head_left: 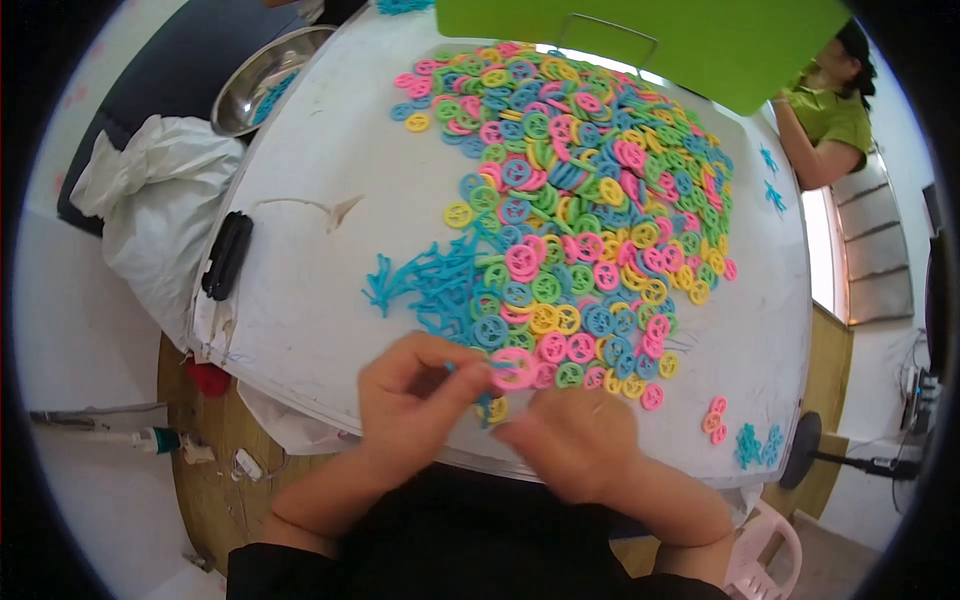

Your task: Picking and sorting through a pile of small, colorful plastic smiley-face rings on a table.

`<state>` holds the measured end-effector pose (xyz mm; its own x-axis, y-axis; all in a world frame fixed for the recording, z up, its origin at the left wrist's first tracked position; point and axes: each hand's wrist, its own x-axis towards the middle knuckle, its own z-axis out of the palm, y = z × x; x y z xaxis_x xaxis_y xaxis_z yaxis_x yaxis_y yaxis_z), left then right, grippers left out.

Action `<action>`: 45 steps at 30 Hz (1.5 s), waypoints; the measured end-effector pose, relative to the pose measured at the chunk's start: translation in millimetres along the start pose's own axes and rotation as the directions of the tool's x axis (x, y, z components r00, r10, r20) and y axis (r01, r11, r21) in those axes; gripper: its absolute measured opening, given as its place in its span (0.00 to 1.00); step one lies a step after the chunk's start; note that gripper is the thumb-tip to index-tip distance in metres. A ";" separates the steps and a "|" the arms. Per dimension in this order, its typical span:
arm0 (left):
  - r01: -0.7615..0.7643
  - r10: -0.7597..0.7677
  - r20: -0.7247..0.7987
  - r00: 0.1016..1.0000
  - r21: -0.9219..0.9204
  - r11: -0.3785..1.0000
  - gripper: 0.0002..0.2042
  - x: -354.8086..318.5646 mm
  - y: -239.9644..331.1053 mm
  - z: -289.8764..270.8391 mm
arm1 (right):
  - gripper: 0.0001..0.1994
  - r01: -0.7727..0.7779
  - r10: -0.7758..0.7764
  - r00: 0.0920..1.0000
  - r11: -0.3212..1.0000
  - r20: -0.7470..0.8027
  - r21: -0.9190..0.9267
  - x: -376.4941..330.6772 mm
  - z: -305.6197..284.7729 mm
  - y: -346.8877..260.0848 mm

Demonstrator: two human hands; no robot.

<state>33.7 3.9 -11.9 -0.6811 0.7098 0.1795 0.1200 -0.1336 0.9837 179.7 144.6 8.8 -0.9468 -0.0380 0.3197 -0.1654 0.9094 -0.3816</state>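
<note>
My left hand (410, 395) is at the near edge of the table, thumb and forefinger pinched on a thin blue plastic piece. The tip of that piece overlaps a pink plastic wheel (513, 369) right by the thumb; whether the wheel is held or lies on the pile is unclear. Close by on the right, my right hand (580, 440) is bent inward, smeared by motion, with its fingers mostly hidden. Just beyond the left hand lies a heap of blue branched plastic pieces (430, 285). Small pink, yellow, green and blue wheels (590, 220) form a large pile beyond both hands.
A green bin (640, 45) stands behind the pile. At left are a metal bowl (262, 85), a white sack (155, 210) and a black case (230, 255). Blue pieces (750, 447) and pink wheels (716, 421) lie near right. A person in green (830, 120) sits far right.
</note>
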 end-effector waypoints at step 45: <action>-0.285 0.198 0.243 0.950 0.406 0.868 0.13 16.4 -3.3 -10.0 | 0.16 -0.412 0.450 0.885 0.877 0.122 -0.246 -19.0 -27.2 33.9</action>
<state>14.9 9.1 -12.2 -0.4478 0.8155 0.3668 0.5917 -0.0372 0.8053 199.6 187.5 13.4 -0.9457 0.3250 0.0052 0.3132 0.9154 -0.2528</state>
